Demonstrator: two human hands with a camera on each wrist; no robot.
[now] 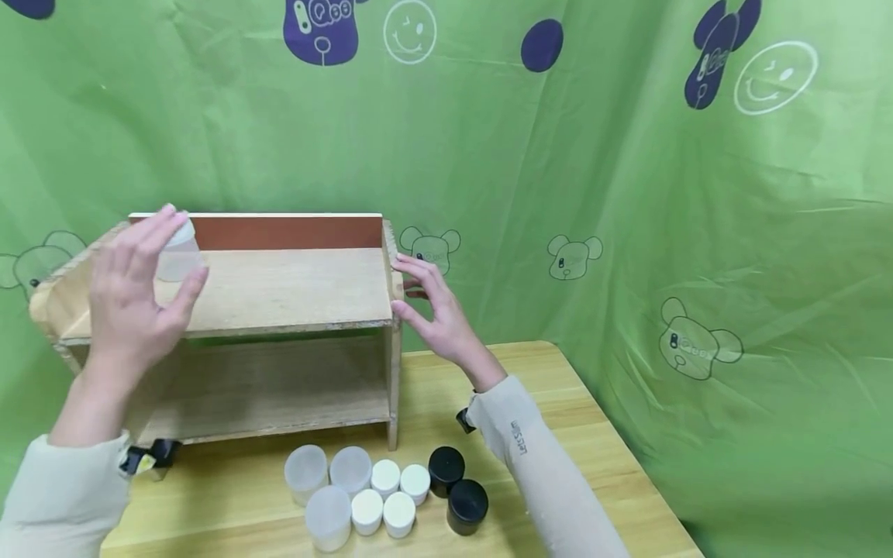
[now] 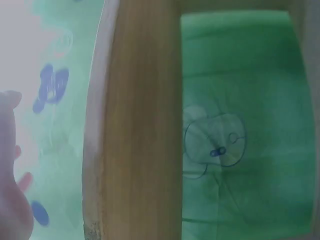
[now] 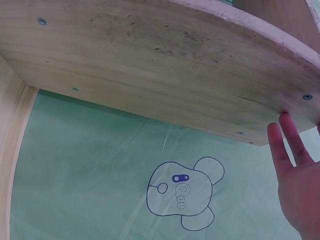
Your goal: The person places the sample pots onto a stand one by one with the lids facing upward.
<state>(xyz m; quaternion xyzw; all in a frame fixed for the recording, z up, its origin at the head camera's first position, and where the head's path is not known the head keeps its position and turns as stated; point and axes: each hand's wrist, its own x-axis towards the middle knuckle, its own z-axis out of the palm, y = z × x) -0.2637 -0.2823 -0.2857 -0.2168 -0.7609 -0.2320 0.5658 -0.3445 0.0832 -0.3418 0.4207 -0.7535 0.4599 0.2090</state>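
My left hand (image 1: 132, 298) holds a translucent plastic jar (image 1: 180, 260) with a whitish lid over the left part of the upper shelf (image 1: 286, 287). Whether the jar touches the board cannot be told. In the left wrist view only an edge of that hand (image 2: 12, 185) shows, beside the shelf board (image 2: 142, 125); the jar is out of sight there. My right hand (image 1: 441, 316) rests its fingers and thumb against the right side panel (image 1: 393, 341) of the wooden rack. Two extended fingers (image 3: 295, 142) touch the panel's outer face (image 3: 150, 75) in the right wrist view.
In front of the rack, on the wooden table (image 1: 230, 511), stand three translucent jars (image 1: 329, 515), several small white-lidded jars (image 1: 400, 513) and two black jars (image 1: 467, 504). The rack has a lower shelf (image 1: 272, 387). A green printed curtain (image 1: 502, 155) hangs behind and to the right.
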